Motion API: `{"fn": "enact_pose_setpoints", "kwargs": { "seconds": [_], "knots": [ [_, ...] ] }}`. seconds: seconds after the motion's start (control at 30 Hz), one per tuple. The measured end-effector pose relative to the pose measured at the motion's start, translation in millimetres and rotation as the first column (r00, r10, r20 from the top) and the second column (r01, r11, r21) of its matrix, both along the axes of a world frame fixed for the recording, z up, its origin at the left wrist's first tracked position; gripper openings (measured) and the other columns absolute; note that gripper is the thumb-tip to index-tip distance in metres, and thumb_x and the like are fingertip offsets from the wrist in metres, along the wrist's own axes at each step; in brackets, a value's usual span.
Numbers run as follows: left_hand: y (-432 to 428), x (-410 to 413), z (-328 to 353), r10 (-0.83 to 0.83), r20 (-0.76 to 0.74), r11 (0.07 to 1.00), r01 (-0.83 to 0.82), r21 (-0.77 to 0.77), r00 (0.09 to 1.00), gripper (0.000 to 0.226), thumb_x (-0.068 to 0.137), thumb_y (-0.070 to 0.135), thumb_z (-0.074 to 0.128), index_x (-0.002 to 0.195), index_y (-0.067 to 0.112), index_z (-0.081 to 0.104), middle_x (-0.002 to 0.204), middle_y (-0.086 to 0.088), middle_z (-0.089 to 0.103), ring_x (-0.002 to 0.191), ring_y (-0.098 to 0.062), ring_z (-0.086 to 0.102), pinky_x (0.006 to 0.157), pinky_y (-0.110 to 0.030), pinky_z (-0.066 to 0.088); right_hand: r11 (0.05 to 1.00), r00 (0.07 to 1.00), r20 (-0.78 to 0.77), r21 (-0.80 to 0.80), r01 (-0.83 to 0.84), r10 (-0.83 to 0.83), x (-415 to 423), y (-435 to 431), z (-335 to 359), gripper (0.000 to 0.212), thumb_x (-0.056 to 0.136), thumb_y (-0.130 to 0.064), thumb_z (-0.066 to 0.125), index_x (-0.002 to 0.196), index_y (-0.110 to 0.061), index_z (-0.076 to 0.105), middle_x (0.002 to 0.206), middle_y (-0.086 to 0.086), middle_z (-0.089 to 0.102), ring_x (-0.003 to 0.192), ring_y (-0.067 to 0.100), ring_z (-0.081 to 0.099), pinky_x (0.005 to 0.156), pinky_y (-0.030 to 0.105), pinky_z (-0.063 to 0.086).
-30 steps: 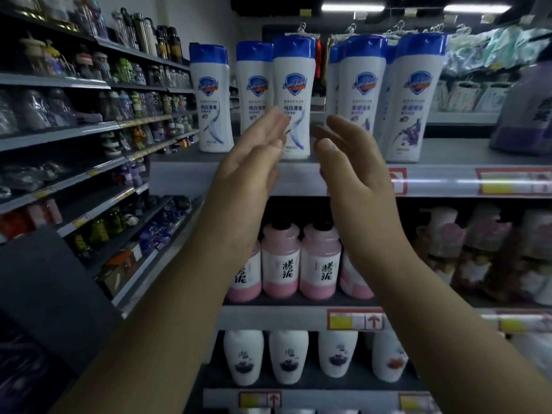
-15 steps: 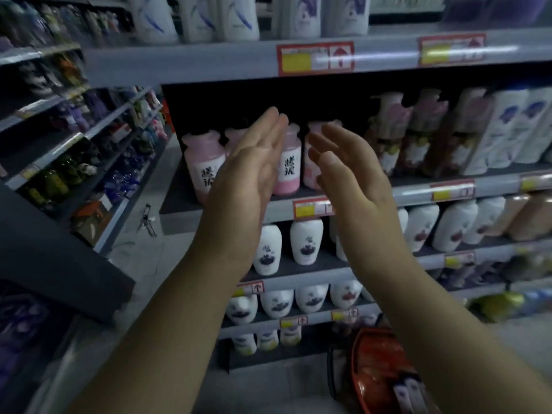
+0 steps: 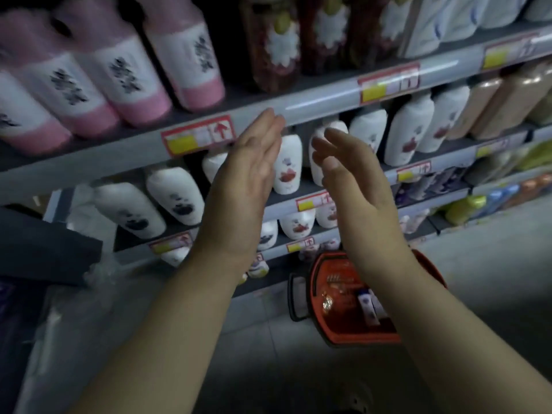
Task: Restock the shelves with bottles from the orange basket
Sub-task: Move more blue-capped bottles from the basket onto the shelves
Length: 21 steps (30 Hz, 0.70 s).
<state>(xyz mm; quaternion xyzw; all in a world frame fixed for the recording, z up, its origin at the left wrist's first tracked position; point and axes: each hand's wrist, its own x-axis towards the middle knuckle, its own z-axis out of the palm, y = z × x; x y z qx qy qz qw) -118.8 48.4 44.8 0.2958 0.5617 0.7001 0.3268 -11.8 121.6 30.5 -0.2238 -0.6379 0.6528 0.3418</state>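
Shelves (image 3: 313, 98); L/R fingers (image 3: 265, 131) relaxed, empty

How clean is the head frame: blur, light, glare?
Head view: dim overall; pink bottles smeared by motion blur; left hand and right hand sharper; glare streak on the shelf rail; orange basket contents soft, labels unreadable; wide-angle lens bows the shelves.

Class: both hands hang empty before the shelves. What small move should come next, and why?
Probably lower the right hand toward the orange basket on the floor: it and the left hand hold nothing, and bottles lie in the basket.
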Motion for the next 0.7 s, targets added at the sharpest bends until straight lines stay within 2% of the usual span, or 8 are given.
{"fn": "enact_pose_setpoints", "kwargs": {
  "seconds": [0.07,0.13,0.23,0.3,0.5,0.6,0.7],
  "knots": [
    [31.0,15.0,-21.5,-0.007,0.035,1.0,0.008,-0.029,0.999,0.056,0.089,0.038,0.028,0.144,0.027,0.038,0.146,0.015,0.044,0.132,0.004,0.041,0.098,-0.019,0.033,0.999,0.999,0.033,-0.051,0.011,-0.009,17.1,29.4,-21.5,0.037,0.098,-0.028,0.046,0.135,-0.026,0.044,0.135,-0.013,0.053,0.118,-0.01,0.05,0.088,0.003,0.042],
    [59.9,29.1,-46.1,0.004,0.068,0.999,0.0,-0.053,0.998,0.052,0.094,0.035,0.026,0.144,0.025,0.037,0.146,0.014,0.044,0.132,0.003,0.04,0.101,-0.02,0.032,0.996,0.998,0.064,-0.079,0.027,-0.022,33.9,57.0,-45.2,0.036,0.098,-0.028,0.046,0.134,-0.027,0.045,0.134,-0.014,0.054,0.12,-0.01,0.05,0.087,0.002,0.041],
    [97.6,48.4,-84.9,0.037,0.161,0.996,-0.024,-0.084,0.986,0.044,0.099,0.028,0.022,0.137,0.028,0.044,0.132,0.018,0.054,0.13,0.003,0.043,0.097,-0.018,0.033,0.992,0.992,0.115,-0.114,0.056,-0.043,54.6,92.8,-83.1,0.04,0.092,-0.031,0.046,0.132,-0.025,0.048,0.132,-0.013,0.055,0.12,-0.009,0.05,0.086,0.002,0.041],
    [116.8,58.9,-111.5,0.042,0.177,0.994,-0.024,-0.106,0.983,0.04,0.096,0.032,0.028,0.13,0.033,0.047,0.128,0.019,0.056,0.128,0.004,0.044,0.097,-0.02,0.032,0.986,0.986,0.162,-0.151,0.072,-0.048,66.1,112.4,-107.6,0.038,0.096,-0.028,0.048,0.134,-0.021,0.048,0.133,-0.011,0.056,0.119,-0.008,0.05,0.086,0.001,0.041],
    [155.0,76.4,-193.4,0.052,0.258,0.98,0.0,-0.198,0.965,0.055,0.084,0.039,0.034,0.136,0.029,0.046,0.137,0.016,0.054,0.124,0.006,0.048,0.092,-0.018,0.033,0.96,0.969,0.242,-0.255,0.111,-0.047,86.7,150.4,-182.8,0.033,0.098,-0.019,0.045,0.131,-0.02,0.048,0.123,-0.015,0.057,0.113,-0.014,0.051,0.082,0.0,0.041],
    [171.2,80.5,-239.5,0.066,0.274,0.967,0.007,-0.256,0.959,0.045,0.095,0.033,0.031,0.137,0.027,0.045,0.134,0.015,0.055,0.122,0.006,0.049,0.092,-0.017,0.033,0.944,0.96,0.271,-0.294,0.148,-0.066,87.1,164.2,-227.8,0.032,0.098,-0.017,0.045,0.13,-0.02,0.048,0.12,-0.017,0.058,0.11,-0.016,0.051,0.08,-0.001,0.041],
    [185.0,80.5,-294.0,0.043,0.29,0.953,0.048,-0.299,0.956,0.046,0.096,0.033,0.028,0.139,0.028,0.044,0.139,0.014,0.052,0.127,0.004,0.046,0.094,-0.018,0.031,0.931,0.945,0.32,-0.322,0.174,-0.066,84.8,176.5,-281.1,0.033,0.098,-0.02,0.045,0.131,-0.022,0.048,0.126,-0.011,0.057,0.113,-0.014,0.05,0.084,0.0,0.042]
  ]
}}
